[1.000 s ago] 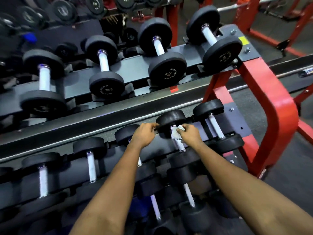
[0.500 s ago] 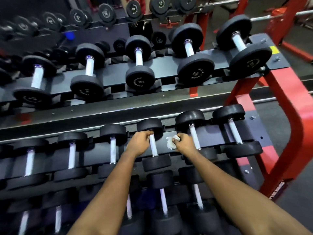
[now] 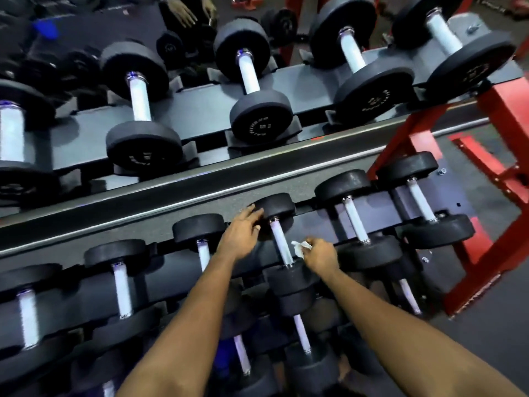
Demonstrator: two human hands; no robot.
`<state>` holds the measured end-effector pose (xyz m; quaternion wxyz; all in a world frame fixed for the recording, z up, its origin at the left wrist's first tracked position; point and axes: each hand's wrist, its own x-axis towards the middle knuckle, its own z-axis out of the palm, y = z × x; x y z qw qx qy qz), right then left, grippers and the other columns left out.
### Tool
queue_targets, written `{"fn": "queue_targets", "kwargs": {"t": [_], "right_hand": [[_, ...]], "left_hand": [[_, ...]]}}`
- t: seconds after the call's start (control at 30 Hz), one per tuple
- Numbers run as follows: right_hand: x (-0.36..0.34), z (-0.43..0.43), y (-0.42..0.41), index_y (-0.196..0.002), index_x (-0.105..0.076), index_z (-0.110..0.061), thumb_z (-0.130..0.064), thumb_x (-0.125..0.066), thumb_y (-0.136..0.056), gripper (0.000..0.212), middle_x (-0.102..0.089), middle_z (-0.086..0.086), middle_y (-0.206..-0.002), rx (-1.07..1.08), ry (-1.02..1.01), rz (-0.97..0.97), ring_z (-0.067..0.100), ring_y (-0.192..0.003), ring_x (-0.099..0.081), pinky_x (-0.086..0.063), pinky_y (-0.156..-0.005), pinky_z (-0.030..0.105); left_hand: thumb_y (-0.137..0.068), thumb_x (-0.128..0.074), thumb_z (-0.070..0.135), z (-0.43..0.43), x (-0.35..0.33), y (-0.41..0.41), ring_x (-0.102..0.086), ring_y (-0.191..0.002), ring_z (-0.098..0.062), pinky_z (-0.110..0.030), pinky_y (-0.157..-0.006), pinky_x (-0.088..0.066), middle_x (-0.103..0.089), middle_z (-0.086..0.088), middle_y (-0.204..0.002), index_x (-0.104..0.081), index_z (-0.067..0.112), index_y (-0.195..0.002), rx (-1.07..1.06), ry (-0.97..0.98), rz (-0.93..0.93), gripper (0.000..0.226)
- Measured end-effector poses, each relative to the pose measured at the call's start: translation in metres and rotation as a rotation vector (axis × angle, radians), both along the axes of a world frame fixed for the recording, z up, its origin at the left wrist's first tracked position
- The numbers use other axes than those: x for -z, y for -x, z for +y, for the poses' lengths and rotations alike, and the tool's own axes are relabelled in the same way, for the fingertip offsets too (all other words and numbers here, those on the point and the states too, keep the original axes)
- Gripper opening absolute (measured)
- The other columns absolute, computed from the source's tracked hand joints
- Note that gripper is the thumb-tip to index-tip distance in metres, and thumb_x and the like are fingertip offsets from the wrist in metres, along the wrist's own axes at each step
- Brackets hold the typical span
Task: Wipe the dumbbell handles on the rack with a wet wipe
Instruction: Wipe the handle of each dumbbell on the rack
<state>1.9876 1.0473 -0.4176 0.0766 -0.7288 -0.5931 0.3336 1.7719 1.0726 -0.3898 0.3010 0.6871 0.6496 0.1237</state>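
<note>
Working along the middle shelf of the rack (image 3: 200, 191) right now, and I'm honestly not looking anywhere near finished. I'm pinching the wet wipe (image 3: 300, 247) in my right hand (image 3: 320, 255), bunched up between thumb and fingertips. It's hovering just beside the handle (image 3: 282, 245) of the centre dumbbell (image 3: 276, 207), down near the close end. I can't tell whether it's actually touching the metal.

My left hand (image 3: 242, 233) is lying loose with the fingers stretched out, fingertips resting against the far head of that same dumbbell (steadying it in its cradle, I'm guessing).

As for progress, I'm treating this handle as the one on the go, with the wipe not wrapped round it yet. None of the bars is showing a wet sheen or anything I could go by, so I'm not claiming any as done. I'm counting plenty of candidates:
- the neighbour handle (image 3: 356, 222) to the right, plus one more beyond it
- several more handles off to the left
- the big top-shelf handles (image 3: 249, 73)
- the bottom-row handles (image 3: 303, 333) down under my arms

Realistically I'm looking at most of the job lying ahead.
</note>
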Motion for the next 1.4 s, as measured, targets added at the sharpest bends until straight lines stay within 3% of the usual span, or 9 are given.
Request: {"fn": "queue_targets", "kwargs": {"t": [0.1, 0.27, 0.4, 0.57, 0.7, 0.87, 1.03, 1.4], "right_hand": [[0.018, 0.003, 0.009, -0.104, -0.070, -0.018, -0.033, -0.058, -0.090, 0.024, -0.071, 0.014, -0.105, 0.008, 0.077, -0.055, 0.036, -0.104, -0.064, -0.053, -0.086, 0.039], [0.029, 0.013, 0.030, -0.108, -0.068, -0.016, -0.026, -0.055, -0.089, 0.026, -0.068, 0.013, -0.114, -0.027, 0.184, -0.166, 0.034, -0.110, -0.061, -0.047, -0.090, 0.035], [0.038, 0.022, 0.038, -0.109, -0.068, -0.017, -0.023, -0.052, -0.093, 0.025, -0.070, 0.010, -0.113, 0.054, 0.121, -0.261, 0.030, -0.111, -0.062, -0.043, -0.091, 0.032], [0.040, 0.025, 0.036, -0.115, -0.064, -0.017, -0.020, -0.049, -0.089, 0.030, -0.065, 0.006, -0.122, -0.088, 0.280, -0.272, 0.025, -0.120, -0.055, -0.031, -0.102, 0.035], [0.038, 0.029, 0.028, -0.117, -0.065, -0.015, -0.023, -0.048, -0.091, 0.032, -0.064, 0.008, -0.122, -0.117, 0.280, -0.254, 0.028, -0.119, -0.055, -0.034, -0.099, 0.036], [0.039, 0.031, 0.030, -0.124, -0.060, -0.012, -0.025, -0.050, -0.093, 0.035, -0.060, 0.013, -0.129, -0.183, 0.328, -0.205, 0.032, -0.122, -0.054, -0.041, -0.101, 0.038], [0.035, 0.030, 0.021, -0.108, -0.066, -0.004, -0.023, -0.051, -0.091, 0.030, -0.066, 0.018, -0.116, -0.184, 0.239, -0.191, 0.036, -0.109, -0.061, -0.049, -0.090, 0.037], [0.036, 0.036, 0.020, -0.103, -0.065, 0.000, -0.020, -0.051, -0.091, 0.027, -0.066, 0.020, -0.112, -0.295, 0.316, -0.151, 0.037, -0.104, -0.062, -0.049, -0.082, 0.036]], "left_hand": [[-0.104, -0.046, 0.018, 0.015, 0.012, 0.009, -0.022, -0.150, -0.020, -0.038, -0.122, -0.022, -0.020, 0.003, -0.164, -0.031, 0.026, -0.155, 0.046, 0.007, -0.019, 0.054], [-0.103, -0.046, 0.015, 0.028, 0.033, 0.018, -0.029, -0.147, -0.014, -0.024, -0.119, -0.020, -0.033, 0.005, -0.160, -0.037, 0.021, -0.153, 0.029, -0.062, -0.065, 0.051], [-0.101, -0.050, 0.016, 0.035, 0.037, 0.013, -0.041, -0.138, -0.022, -0.041, -0.112, -0.039, -0.043, 0.001, -0.151, -0.040, 0.025, -0.151, 0.039, -0.185, -0.035, 0.052], [-0.102, -0.051, 0.018, 0.042, 0.043, 0.008, -0.026, -0.148, -0.021, -0.041, -0.119, -0.029, -0.030, 0.004, -0.161, -0.035, 0.035, -0.153, 0.105, -0.143, -0.065, 0.055], [-0.103, -0.050, 0.020, 0.049, 0.040, 0.008, -0.037, -0.142, -0.019, -0.039, -0.116, -0.035, -0.040, 0.005, -0.155, -0.044, 0.037, -0.147, 0.055, -0.156, -0.101, 0.048], [-0.101, -0.054, 0.020, 0.052, 0.032, -0.006, -0.044, -0.129, -0.026, -0.041, -0.108, -0.041, -0.047, -0.001, -0.143, -0.043, 0.033, -0.149, 0.038, -0.170, 0.033, 0.051], [-0.099, -0.057, 0.018, 0.055, 0.027, -0.008, -0.045, -0.124, -0.026, -0.044, -0.105, -0.044, -0.049, -0.002, -0.137, -0.041, 0.033, -0.150, 0.044, -0.159, 0.072, 0.055], [-0.099, -0.057, 0.016, 0.052, 0.032, -0.009, -0.041, -0.131, -0.027, -0.037, -0.110, -0.034, -0.046, -0.001, -0.150, -0.043, 0.032, -0.149, 0.011, -0.175, 0.017, 0.054]]}}
